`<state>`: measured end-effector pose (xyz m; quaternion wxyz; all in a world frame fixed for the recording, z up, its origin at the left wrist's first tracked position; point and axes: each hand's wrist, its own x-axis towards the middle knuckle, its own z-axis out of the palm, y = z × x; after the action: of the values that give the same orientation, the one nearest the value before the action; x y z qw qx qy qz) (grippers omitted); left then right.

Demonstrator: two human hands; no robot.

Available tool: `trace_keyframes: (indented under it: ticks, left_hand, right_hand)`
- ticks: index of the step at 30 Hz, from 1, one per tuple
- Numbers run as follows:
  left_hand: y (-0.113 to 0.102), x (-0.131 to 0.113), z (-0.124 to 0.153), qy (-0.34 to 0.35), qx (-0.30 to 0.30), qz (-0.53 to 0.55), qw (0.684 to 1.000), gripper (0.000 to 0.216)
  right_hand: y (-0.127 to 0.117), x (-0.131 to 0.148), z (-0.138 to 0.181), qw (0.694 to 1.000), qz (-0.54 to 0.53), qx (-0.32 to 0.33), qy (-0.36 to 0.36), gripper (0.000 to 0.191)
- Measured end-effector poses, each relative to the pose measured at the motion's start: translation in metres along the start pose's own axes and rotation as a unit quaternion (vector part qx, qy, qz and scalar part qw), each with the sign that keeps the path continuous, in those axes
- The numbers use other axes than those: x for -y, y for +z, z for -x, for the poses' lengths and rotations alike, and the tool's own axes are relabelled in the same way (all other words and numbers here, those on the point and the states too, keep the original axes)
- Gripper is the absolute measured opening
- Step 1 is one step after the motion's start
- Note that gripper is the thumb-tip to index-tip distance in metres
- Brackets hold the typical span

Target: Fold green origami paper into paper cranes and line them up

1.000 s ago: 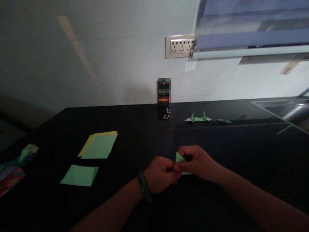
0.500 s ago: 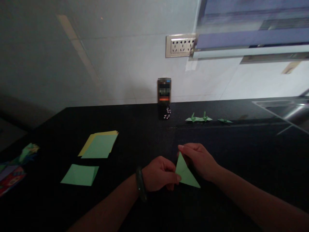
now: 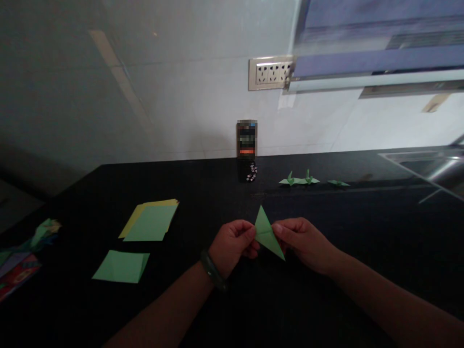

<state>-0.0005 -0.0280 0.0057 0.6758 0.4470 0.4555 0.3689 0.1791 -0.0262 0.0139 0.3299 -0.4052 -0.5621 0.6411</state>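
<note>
Between my hands, above the black countertop, is a green sheet of origami paper (image 3: 267,234) folded into a triangle, with a crease across it. My left hand (image 3: 235,241), with a dark bangle at the wrist, pinches its left corner between thumb and fingers. On the other side my right hand (image 3: 300,241) grips the long slanted edge near its middle. One point of the triangle faces away from me and another points down to the right. The fingertips behind the paper are partly hidden.
At left lie a stack of green and yellow paper (image 3: 150,222) and a creased green sheet (image 3: 122,267). Folded paper cranes (image 3: 299,181) and a smaller green folded piece (image 3: 339,183) sit toward the back. A phone (image 3: 247,140) leans on the wall; a sink (image 3: 431,166) is far right.
The folded paper has turned and moved away from me, slightly left. My right hand has shifted its grip from the upper tip to the long edge; my left hand has moved up with it.
</note>
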Motion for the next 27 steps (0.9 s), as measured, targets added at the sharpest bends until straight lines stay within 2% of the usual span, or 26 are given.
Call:
trace_keyframes:
  ticks: [8,16,27]
  left_hand:
    - [-0.0018,0.0045,-0.0027,-0.002,0.008,0.006,1.0,0.029]
    - [-0.0003,0.004,-0.0023,0.002,0.013,-0.002,1.0,0.028]
    - [0.0024,0.0053,-0.001,0.012,0.032,-0.067,0.997,0.028]
  right_hand:
    - [0.0011,-0.0013,-0.0017,1.0,-0.001,-0.011,-0.004,0.033]
    - [0.0021,-0.0004,0.0,1.0,0.012,0.016,-0.024,0.032]
    - [0.0042,-0.0037,-0.0003,0.999,0.012,-0.026,-0.024,0.032]
